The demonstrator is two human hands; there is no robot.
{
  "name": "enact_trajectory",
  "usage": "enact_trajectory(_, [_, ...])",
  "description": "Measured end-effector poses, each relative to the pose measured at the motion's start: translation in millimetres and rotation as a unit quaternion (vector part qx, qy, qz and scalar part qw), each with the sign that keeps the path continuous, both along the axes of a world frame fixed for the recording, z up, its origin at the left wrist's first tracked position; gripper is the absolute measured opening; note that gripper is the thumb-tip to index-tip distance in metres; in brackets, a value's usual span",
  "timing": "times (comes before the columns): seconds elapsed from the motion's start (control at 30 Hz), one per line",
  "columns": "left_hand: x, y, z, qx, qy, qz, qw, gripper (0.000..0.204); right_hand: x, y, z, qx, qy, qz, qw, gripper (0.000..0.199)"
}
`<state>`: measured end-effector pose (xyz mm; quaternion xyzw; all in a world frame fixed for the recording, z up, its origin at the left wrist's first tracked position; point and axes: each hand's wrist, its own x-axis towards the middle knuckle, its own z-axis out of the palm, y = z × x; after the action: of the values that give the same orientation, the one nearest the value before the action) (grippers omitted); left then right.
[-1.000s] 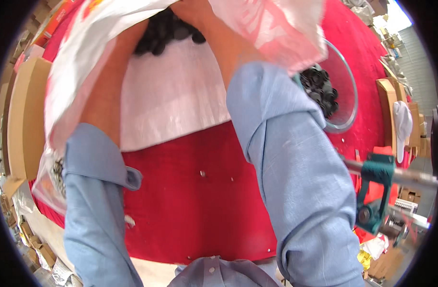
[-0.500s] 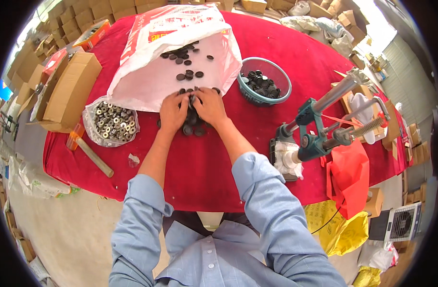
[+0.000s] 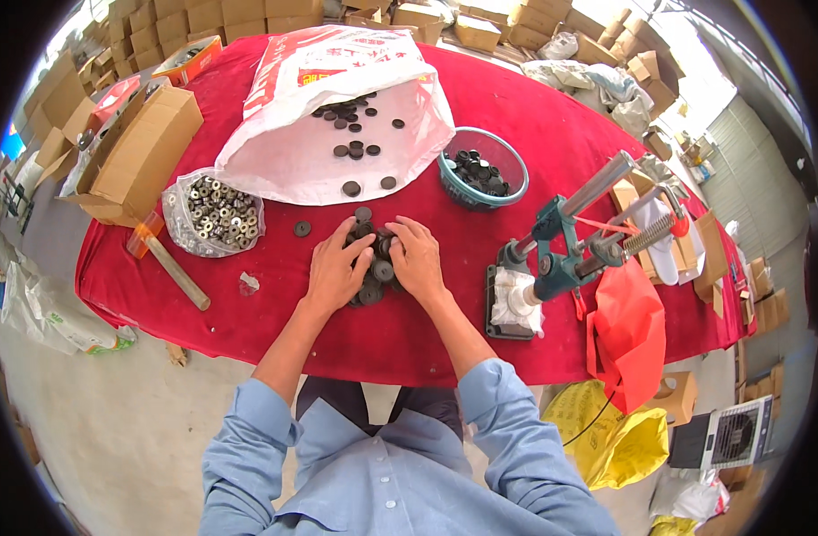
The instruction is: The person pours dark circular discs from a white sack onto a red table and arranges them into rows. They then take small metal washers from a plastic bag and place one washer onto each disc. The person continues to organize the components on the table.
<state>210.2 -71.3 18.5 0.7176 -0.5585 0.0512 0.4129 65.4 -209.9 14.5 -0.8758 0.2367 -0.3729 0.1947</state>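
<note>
A heap of black round caps point(image 3: 370, 293) lies on the red cloth in front of me, between my two hands. My left hand point(image 3: 335, 270) rests along the heap's left side with its fingers spread. On the other side, my right hand point(image 3: 417, 261) curves its parted fingers against the caps. Neither hand grips a cap that I can make out. Beyond them, a white and red woven sack point(image 3: 275, 170) lies with its mouth toward me, more black caps scattered inside it. One loose cap point(image 3: 302, 229) sits left of my left hand.
A teal basin point(image 3: 482, 198) of black caps stands right of the sack. A plastic bag of metal rings point(image 3: 221, 214), a hammer point(image 3: 178, 275) and a cardboard box point(image 3: 150, 152) are at left. A green hand press point(image 3: 552, 237) and a red bag point(image 3: 625, 335) are at right.
Both hands have drawn back toward me from the sack's mouth, spreading a little apart around the heap. The heap sits nearer me, and a loose cap now shows at left.
</note>
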Motion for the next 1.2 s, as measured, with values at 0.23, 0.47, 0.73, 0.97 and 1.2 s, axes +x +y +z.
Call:
enact_trajectory(0.23, [63.3, -44.5, 29.4, -0.042, -0.022, 0.048, 0.998, 0.039, 66.9, -64.7, 29.6, -0.04, -0.045, 0.023, 0.998, 0.042])
enact_trajectory(0.47, [165.9, -148.7, 5.5, 0.027, -0.024, 0.04, 0.999, 0.055, 170.1, -137.3, 10.9, -0.021, 0.041, 0.027, 0.999, 0.055])
enact_trajectory(0.73, [145.4, -144.4, -6.8, 0.107, 0.118, -0.104, 0.982, 0.043, 157.5, -132.0, 0.6, 0.029, 0.189, 0.096, 0.977, 0.043])
enact_trajectory(0.97, [77.7, -35.5, -4.7, 0.127, -0.016, -0.127, 0.984, 0.05, 54.3, -40.7, 19.3, 0.01, 0.163, 0.121, 0.979, 0.044])
enact_trajectory(1.2, [11.8, 18.9, 14.2, 0.146, -0.053, -0.051, 0.987, 0.053, -39.8, 11.4, 22.5, 0.029, 0.15, 0.048, 0.987, 0.055])
